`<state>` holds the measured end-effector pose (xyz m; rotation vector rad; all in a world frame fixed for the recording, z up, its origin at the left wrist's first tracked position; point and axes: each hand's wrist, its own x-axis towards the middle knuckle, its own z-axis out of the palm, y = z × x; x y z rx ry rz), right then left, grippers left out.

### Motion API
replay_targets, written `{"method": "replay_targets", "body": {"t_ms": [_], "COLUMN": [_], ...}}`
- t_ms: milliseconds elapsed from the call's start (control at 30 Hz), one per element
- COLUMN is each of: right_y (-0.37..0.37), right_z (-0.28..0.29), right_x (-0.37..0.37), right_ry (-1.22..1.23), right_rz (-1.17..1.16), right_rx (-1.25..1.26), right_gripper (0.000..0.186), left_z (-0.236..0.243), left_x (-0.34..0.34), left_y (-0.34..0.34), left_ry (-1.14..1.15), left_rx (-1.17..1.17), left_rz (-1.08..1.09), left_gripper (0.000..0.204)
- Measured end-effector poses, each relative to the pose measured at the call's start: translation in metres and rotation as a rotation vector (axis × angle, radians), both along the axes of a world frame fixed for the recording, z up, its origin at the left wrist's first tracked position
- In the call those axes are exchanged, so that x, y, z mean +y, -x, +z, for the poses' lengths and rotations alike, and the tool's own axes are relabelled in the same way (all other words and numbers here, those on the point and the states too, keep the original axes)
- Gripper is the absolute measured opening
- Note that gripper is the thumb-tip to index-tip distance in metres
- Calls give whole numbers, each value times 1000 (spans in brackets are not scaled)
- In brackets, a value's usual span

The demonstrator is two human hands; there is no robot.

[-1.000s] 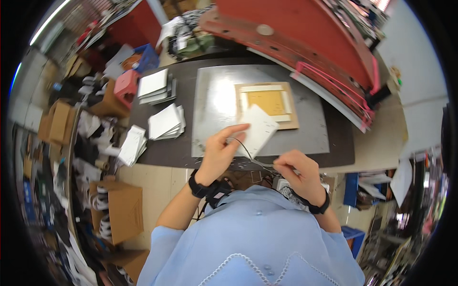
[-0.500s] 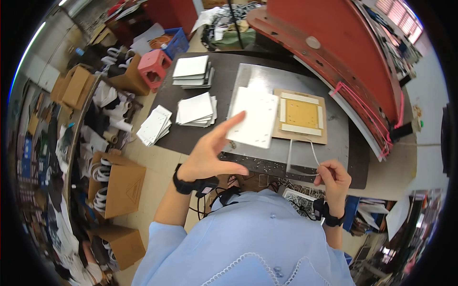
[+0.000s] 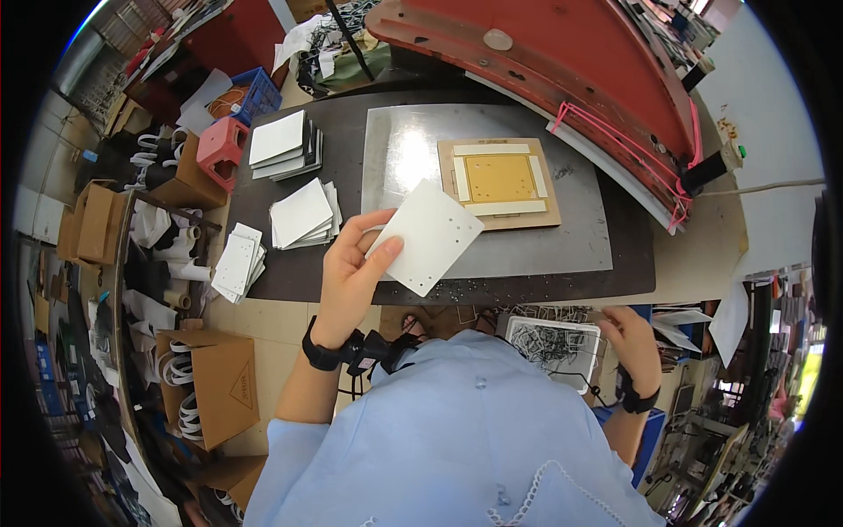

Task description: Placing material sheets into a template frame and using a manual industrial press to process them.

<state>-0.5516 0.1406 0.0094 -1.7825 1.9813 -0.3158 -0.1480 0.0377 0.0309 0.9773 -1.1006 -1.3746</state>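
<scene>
My left hand [image 3: 349,277] is closed on a white card [image 3: 436,235] with small punched holes, thumb on its face, held above the metal plate's [image 3: 575,246] near part. Beyond it lies a wooden board [image 3: 543,211] with a yellow square [image 3: 500,176] framed by white strips. My right hand [image 3: 632,347] is low at the right, fingers loosely bent and apart, at the right end of a white tray [image 3: 571,369] of thin scrap strips. Three stacks of white cards [image 3: 277,136] stand on the left of the dark table [image 3: 338,123].
A large red machine arm [image 3: 597,61] with pink cord rises along the back right. Cardboard boxes [image 3: 224,395], a pink stool [image 3: 224,145] and a blue crate [image 3: 256,92] are at the left. A shelf of sheets and materials [image 3: 694,325] stands at the right.
My left hand, open half a second ago, has gripped the card and lifted it. My right hand has moved down to the tray; the strip it pinched no longer shows in its fingers.
</scene>
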Motion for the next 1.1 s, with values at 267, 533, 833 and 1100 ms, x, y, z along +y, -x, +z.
{"method": "replay_targets", "body": {"t_ms": [267, 533, 833, 1100], "right_y": [-82, -98, -141, -146], "right_z": [-5, 5, 20, 21], "right_x": [-33, -58, -80, -80], "right_ry": [-25, 1, 39, 70], "right_rz": [216, 379, 618, 662], "right_rx": [-271, -221, -207, -227], "right_gripper": [29, 29, 25, 26], "left_z": [-23, -49, -78, -58], "left_x": [-15, 10, -26, -35], "left_y": [-96, -261, -173, -172], "left_ry": [13, 157, 330, 189], "left_rx": [-173, -1178, -1156, -1183], "left_rz": [299, 678, 286, 291], "left_gripper": [26, 32, 36, 16]}}
